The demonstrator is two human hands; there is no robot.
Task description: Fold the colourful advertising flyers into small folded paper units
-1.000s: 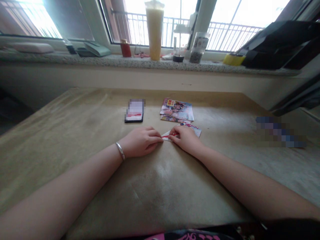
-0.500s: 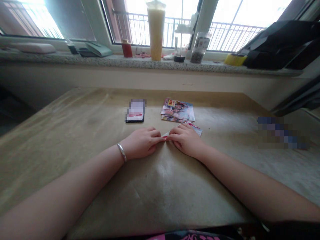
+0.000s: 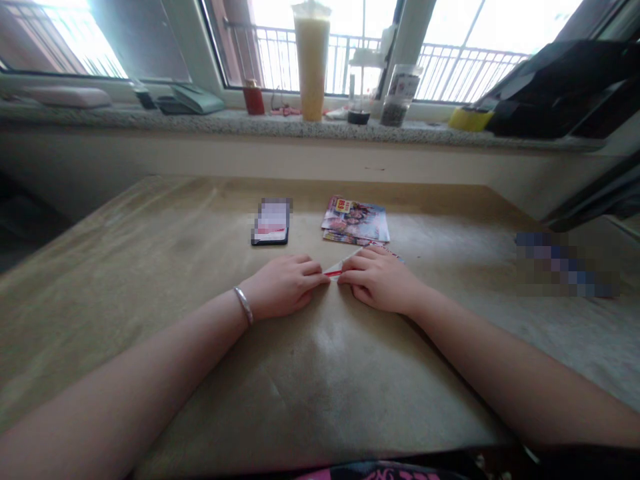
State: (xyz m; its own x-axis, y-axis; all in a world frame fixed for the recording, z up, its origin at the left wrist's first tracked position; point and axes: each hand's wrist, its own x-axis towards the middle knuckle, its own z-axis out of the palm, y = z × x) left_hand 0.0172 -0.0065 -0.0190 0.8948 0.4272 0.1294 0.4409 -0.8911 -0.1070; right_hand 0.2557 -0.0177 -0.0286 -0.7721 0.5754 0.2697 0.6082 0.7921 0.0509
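Observation:
My left hand (image 3: 283, 285), with a silver bangle on its wrist, rests on the tan table (image 3: 150, 267) with fingers curled, pinching the near end of a small white and red folded paper (image 3: 336, 269). My right hand (image 3: 380, 280) lies over the same paper from the right, fingers bent and pressing it down. Most of the paper is hidden under the two hands; only a thin white and red corner shows between the fingertips.
A black phone (image 3: 271, 224) lies just beyond my left hand. A stack of colourful printed leaflets (image 3: 356, 220) sits beyond my right hand. The stone windowsill (image 3: 200, 121) holds a tall yellowish cup (image 3: 311, 60), a small red jar (image 3: 253, 97), a glass jar (image 3: 399, 95) and dark items.
My right hand has slid left and toward me over the paper, covering more of it. The paper's visible corner has risen slightly. My left hand has stayed put.

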